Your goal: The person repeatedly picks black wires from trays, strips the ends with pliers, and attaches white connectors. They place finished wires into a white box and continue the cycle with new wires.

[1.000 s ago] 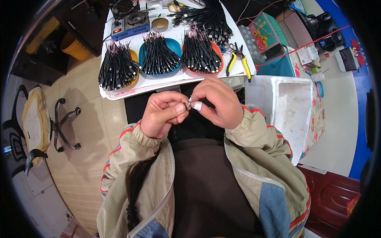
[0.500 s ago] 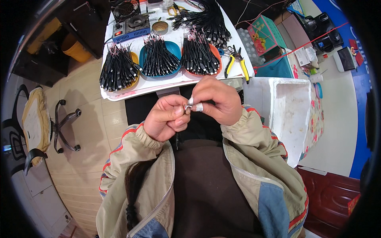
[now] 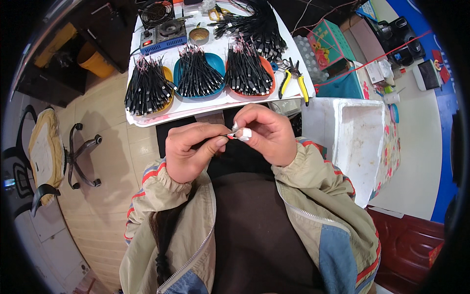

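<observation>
— Between the two hands, just above the middle of the frame, what does the person hold?

— A small white connector piece (image 3: pixel 245 133), pinched by the right hand (image 3: pixel 267 134), whose fingers are curled tight around it. From it a thin wire end with a red tip (image 3: pixel 229 137) runs leftward into the left hand (image 3: pixel 192 149), which nips it between thumb and forefinger, the other fingers folded in.

— So how does the wire lie?

— Its long axis runs roughly level, left to right across the frame, tilting slightly up toward the connector. Both hands touch their ends; the right one is on the connector itself, the left just beside it.

— And farther out?

— Above the hands stands a white table (image 3: pixel 205 105). On it three dishes carry bundles of black cables: a yellow dish (image 3: pixel 168 100) at left, a blue dish (image 3: pixel 215 61) in the centre, an orange dish (image 3: pixel 267 88) at right. Yellow-handled pliers (image 3: pixel 293 83) lie just right of those. A white foam box (image 3: pixel 362 132) sits at the right of the frame.
</observation>
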`<state>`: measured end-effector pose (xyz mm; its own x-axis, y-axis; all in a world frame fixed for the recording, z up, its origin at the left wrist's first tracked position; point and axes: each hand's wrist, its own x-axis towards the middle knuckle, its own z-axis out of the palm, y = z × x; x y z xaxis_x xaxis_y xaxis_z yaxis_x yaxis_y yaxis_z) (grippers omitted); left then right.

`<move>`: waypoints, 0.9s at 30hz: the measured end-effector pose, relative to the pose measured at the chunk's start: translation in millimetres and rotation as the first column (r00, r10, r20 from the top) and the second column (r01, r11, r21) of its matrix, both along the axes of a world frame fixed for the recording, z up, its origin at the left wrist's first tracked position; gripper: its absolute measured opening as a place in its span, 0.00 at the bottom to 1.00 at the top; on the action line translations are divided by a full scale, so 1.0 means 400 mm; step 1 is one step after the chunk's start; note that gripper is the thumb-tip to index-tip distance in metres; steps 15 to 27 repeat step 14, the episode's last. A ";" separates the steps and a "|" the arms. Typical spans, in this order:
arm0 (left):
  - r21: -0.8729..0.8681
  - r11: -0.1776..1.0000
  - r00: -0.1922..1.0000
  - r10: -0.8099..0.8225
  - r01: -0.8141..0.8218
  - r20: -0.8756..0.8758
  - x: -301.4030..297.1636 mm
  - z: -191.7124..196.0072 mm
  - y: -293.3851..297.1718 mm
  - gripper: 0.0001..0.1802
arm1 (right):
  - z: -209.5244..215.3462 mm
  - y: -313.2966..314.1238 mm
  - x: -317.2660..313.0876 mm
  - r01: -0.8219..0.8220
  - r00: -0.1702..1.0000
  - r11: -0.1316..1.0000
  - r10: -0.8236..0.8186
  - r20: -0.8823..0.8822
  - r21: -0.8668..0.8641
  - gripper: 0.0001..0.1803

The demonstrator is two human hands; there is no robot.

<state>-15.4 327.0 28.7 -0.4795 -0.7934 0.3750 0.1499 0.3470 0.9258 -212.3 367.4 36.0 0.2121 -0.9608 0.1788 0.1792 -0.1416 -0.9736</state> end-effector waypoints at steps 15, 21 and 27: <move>0.353 0.927 0.988 -0.089 0.130 -0.128 -0.010 0.002 -0.059 0.08 | 0.036 -0.111 -0.030 -0.018 0.887 0.885 -0.200 -0.416 -0.465 0.10; 0.353 0.927 0.988 -0.089 0.130 -0.128 -0.010 0.002 -0.059 0.08 | 0.036 -0.111 -0.030 -0.018 0.887 0.885 -0.200 -0.416 -0.465 0.10; 0.353 0.927 0.988 -0.089 0.130 -0.128 -0.010 0.002 -0.059 0.08 | 0.036 -0.111 -0.030 -0.018 0.887 0.885 -0.200 -0.416 -0.465 0.10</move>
